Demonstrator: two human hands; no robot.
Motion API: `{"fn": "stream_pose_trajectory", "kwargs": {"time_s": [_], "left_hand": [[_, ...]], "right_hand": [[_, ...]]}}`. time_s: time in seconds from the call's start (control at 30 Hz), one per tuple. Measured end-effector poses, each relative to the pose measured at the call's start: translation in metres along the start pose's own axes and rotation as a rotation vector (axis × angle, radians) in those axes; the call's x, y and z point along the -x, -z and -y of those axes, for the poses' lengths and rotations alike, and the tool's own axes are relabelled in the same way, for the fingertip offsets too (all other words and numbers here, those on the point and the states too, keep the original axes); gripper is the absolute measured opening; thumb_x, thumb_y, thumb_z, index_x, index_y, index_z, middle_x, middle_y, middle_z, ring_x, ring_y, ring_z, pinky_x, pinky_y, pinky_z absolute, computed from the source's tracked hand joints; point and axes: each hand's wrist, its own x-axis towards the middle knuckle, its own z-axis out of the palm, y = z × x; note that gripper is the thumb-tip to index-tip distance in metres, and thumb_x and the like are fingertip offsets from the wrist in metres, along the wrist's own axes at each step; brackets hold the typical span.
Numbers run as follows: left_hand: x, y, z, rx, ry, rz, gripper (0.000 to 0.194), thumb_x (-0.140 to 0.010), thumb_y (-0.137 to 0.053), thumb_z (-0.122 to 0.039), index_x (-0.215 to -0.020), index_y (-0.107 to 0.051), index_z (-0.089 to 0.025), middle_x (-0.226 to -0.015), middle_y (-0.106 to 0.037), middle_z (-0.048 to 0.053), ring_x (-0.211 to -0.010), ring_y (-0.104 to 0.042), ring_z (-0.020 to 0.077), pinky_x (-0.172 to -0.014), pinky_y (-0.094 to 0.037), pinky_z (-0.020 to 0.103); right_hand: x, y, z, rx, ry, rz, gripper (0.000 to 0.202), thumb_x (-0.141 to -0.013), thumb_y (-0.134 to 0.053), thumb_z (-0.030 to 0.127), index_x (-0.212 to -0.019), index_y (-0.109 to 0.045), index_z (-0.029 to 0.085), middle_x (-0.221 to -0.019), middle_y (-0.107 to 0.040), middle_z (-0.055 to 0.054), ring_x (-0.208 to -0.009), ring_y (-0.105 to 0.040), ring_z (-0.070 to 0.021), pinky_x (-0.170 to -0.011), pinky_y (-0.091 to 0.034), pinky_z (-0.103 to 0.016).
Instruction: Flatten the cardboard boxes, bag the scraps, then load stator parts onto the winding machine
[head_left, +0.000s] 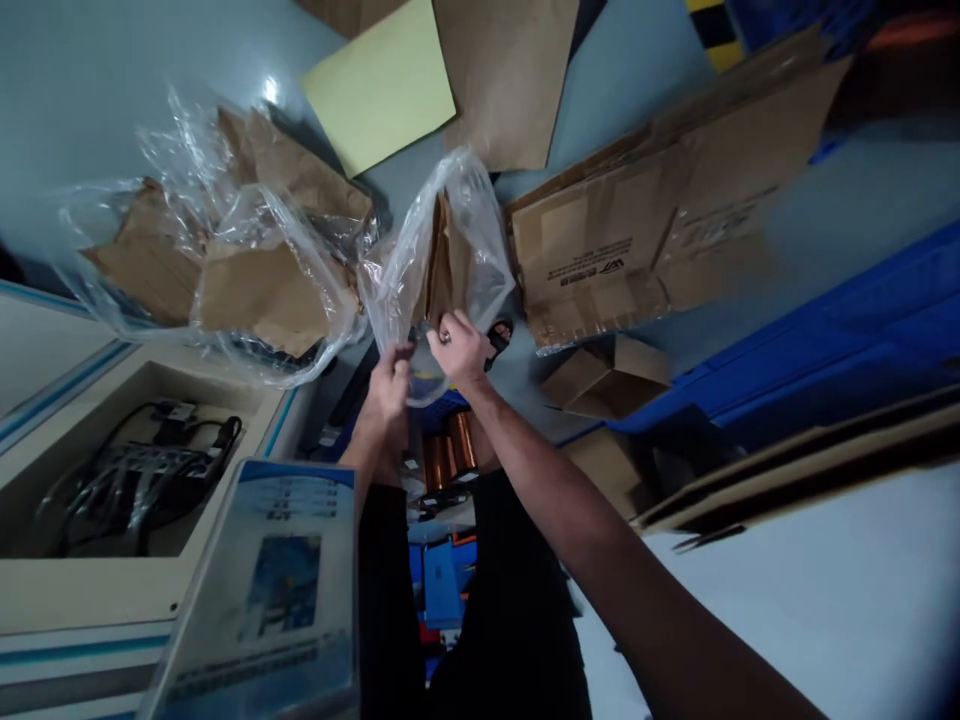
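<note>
Left hand (pixel 390 385): pinched on lower edge of bag (pixel 439 265).
Right hand (pixel 459 348): clamped on same bag edge, just beside left.
Bag: clear, held up, brown paper (pixel 444 262) inside.
Beyond: box (pixel 660 215), flattened, on floor.

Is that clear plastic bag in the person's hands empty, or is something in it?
Not empty: brown paper shows through the clear bag, gripped by both hands.

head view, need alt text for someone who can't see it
Both hands, left and right, grip the edge of a clear plastic bag with brown paper inside, held up in front of the camera. Around it lie more bagged paper, a flattened cardboard box and a yellow sheet on a grey floor.
</note>
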Motion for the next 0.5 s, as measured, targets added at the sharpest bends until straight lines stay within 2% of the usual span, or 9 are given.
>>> {"fn": "stream_pose_trajectory", "kwargs": {"time_s": [0.07,0.13,0.17,0.23,0.37,0.5], "left_hand": [[-0.015,0.017,-0.016,0.208,-0.017,-0.048,0.052,-0.125,-0.051,-0.056,-0.148,-0.077,-0.017,-0.151,-0.080,0.019,-0.139,-0.080,0.0325,-0.121,-0.066,0.047],[-0.031,0.028,-0.035,0.318,-0.053,-0.025,0.067,-0.117,-0.068,-0.076,-0.150,-0.080,-0.018,-0.151,-0.081,0.018,-0.140,-0.080,0.0347,-0.117,-0.066,0.046],[-0.038,0.030,-0.043,0.341,-0.068,-0.015,0.069,-0.113,-0.076,-0.077,-0.150,-0.081,-0.019,-0.149,-0.082,0.018,-0.139,-0.080,0.0359,-0.116,-0.066,0.047],[-0.050,0.029,-0.055,0.290,-0.074,-0.015,0.063,-0.111,-0.085,-0.070,-0.149,-0.083,-0.019,-0.142,-0.084,0.017,-0.133,-0.081,0.0366,-0.113,-0.067,0.047],[-0.056,0.017,-0.052,0.233,0.012,-0.012,0.053,-0.111,-0.090,-0.057,-0.145,-0.081,-0.018,-0.128,-0.086,0.014,-0.114,-0.083,0.0317,-0.100,-0.068,0.041],[-0.051,0.010,-0.037,0.373,-0.050,-0.002,0.062,-0.107,-0.087,-0.077,-0.127,-0.081,-0.018,-0.115,-0.083,0.011,-0.098,-0.077,0.0263,-0.081,-0.062,0.034]], "right_hand": [[0.012,-0.006,-0.010,-0.015,0.054,0.042,0.020,-0.110,-0.071,0.026,-0.090,-0.069,0.024,-0.103,-0.077,-0.007,-0.089,-0.067,-0.0225,-0.077,-0.046,-0.034],[0.017,-0.012,-0.014,-0.026,0.085,0.106,0.016,-0.109,-0.073,0.026,-0.094,-0.072,0.024,-0.107,-0.078,-0.008,-0.093,-0.068,-0.0234,-0.078,-0.047,-0.034],[0.019,-0.015,-0.015,-0.033,0.088,0.134,0.013,-0.109,-0.073,0.026,-0.097,-0.074,0.024,-0.110,-0.078,-0.009,-0.095,-0.069,-0.0239,-0.079,-0.048,-0.034],[0.020,-0.020,-0.016,-0.058,0.091,0.173,0.009,-0.110,-0.074,0.027,-0.102,-0.077,0.023,-0.114,-0.079,-0.010,-0.098,-0.070,-0.0249,-0.082,-0.052,-0.034],[0.025,-0.023,-0.016,-0.097,0.122,0.219,0.006,-0.109,-0.074,0.025,-0.105,-0.078,0.022,-0.117,-0.080,-0.012,-0.102,-0.072,-0.0262,-0.083,-0.053,-0.035],[0.031,-0.015,-0.014,-0.182,0.091,0.223,0.012,-0.108,-0.077,0.033,-0.102,-0.071,0.024,-0.117,-0.079,-0.011,-0.104,-0.073,-0.0268,-0.087,-0.054,-0.035]]}}
